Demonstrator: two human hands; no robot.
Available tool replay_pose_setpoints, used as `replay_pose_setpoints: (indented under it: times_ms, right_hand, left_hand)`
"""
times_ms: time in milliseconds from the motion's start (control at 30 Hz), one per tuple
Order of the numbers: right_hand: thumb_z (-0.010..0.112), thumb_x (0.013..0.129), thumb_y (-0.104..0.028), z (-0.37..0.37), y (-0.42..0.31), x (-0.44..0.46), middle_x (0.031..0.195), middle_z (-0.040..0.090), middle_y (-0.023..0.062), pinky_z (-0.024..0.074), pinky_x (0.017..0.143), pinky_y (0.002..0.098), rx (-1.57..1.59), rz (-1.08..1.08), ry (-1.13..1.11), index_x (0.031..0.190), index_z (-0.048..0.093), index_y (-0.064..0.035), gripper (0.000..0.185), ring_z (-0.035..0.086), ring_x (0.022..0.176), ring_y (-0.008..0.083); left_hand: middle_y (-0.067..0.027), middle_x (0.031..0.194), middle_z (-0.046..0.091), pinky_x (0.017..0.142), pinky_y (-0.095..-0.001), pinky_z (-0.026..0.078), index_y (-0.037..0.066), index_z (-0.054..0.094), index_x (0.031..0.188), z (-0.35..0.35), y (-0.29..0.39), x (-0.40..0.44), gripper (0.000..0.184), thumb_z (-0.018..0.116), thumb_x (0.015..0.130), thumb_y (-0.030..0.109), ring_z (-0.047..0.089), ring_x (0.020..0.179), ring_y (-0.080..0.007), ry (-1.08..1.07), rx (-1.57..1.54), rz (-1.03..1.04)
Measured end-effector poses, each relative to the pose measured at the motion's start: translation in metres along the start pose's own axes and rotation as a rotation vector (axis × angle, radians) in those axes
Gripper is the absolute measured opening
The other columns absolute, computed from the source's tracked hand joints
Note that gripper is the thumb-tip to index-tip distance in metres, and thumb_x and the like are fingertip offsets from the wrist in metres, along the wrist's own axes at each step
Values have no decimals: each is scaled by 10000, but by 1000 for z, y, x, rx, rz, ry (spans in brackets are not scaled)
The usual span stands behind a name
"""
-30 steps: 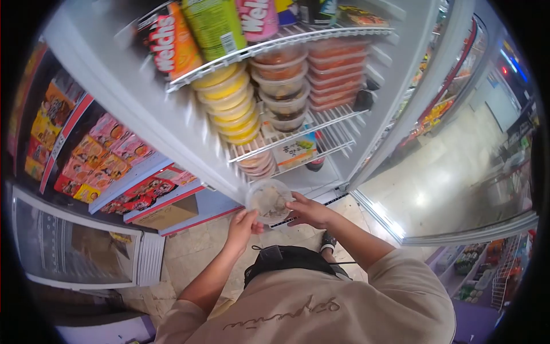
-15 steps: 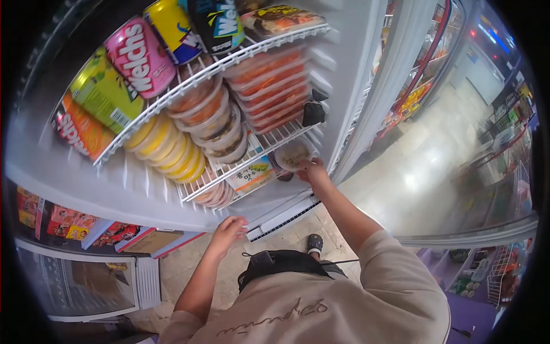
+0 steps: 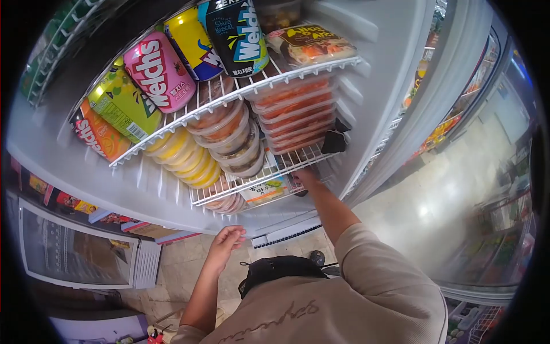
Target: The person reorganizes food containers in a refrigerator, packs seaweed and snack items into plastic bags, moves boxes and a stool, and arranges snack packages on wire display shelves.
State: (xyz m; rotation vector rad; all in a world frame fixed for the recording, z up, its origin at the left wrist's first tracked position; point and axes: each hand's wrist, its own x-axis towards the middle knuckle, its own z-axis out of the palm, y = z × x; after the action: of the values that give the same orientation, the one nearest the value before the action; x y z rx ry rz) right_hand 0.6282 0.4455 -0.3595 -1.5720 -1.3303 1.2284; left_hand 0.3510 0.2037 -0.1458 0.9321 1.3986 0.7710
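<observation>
My right hand [image 3: 304, 178] reaches into the fridge's lowest level, under the wire shelf [image 3: 281, 172]. Its fingers are mostly hidden, and I cannot make out what they touch or hold. Beside it on the left stands a carton with green and orange print [image 3: 265, 192]. Above it, flat tubs of red food [image 3: 295, 117] are stacked on the shelf, with a black object [image 3: 335, 140] at their right. My left hand [image 3: 228, 243] hangs in front of the fridge, fingers loosely bent, with nothing visible in it.
Welch's cans [image 3: 157, 71] and a food pack [image 3: 309, 45] stand on the upper shelf. Round tubs with yellow contents [image 3: 186, 157] and with brown contents [image 3: 238, 146] are stacked below. The glass door [image 3: 458, 292] swings out at right; a low glass-fronted cabinet [image 3: 77, 243] stands at left.
My right hand has moved deeper under the wire shelf; the round clear-lidded tub it held no longer shows. The view has shifted, and my left hand stays in front of the fridge.
</observation>
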Motion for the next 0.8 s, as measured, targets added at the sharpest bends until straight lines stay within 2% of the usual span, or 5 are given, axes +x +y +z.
replay_pose_setpoints:
  times_ms: [367, 433, 500, 633, 800]
  right_hand:
    - [571, 902, -368, -97, 46, -196, 845, 651, 60, 498, 638, 306, -95, 163, -172, 1068, 667, -66, 358, 620, 749, 142]
    - [564, 897, -469, -121, 155, -231, 864, 674, 179, 505, 723, 421, -681, -159, -123, 999, 679, -27, 468, 651, 776, 335]
    - [586, 869, -509, -149, 194, -294, 912, 682, 215, 494, 785, 456, -825, 328, -194, 962, 694, -20, 509, 652, 862, 369]
    - [650, 852, -393, -188, 234, -454, 805, 638, 136, 518, 595, 389, -117, 886, 321, 970, 650, -3, 408, 631, 766, 220]
    - [540, 908, -332, -203, 213, -576, 835, 574, 61, 462, 548, 313, 618, 512, 1185, 1039, 573, -76, 289, 565, 676, 198]
  left_hand:
    - [-27, 1134, 637, 839, -289, 468, 94, 580, 1188, 5, 13, 7, 291, 565, 967, 282, 607, 975, -131, -145, 39, 31]
    - [-24, 1130, 635, 845, -291, 467, 98, 579, 1189, 7, 20, 10, 289, 565, 967, 283, 606, 979, -131, -200, 63, 47]
    - [-22, 1125, 633, 851, -294, 465, 102, 577, 1190, 7, 27, 11, 287, 565, 967, 283, 604, 983, -131, -259, 94, 67]
    - [-13, 1151, 610, 866, -295, 459, 107, 564, 1199, 7, 38, 13, 288, 561, 970, 280, 590, 1009, -126, -442, 129, 121]
    - [-6, 1171, 594, 873, -289, 455, 106, 555, 1203, -1, 45, -9, 278, 550, 975, 265, 580, 1027, -119, -634, 203, 188]
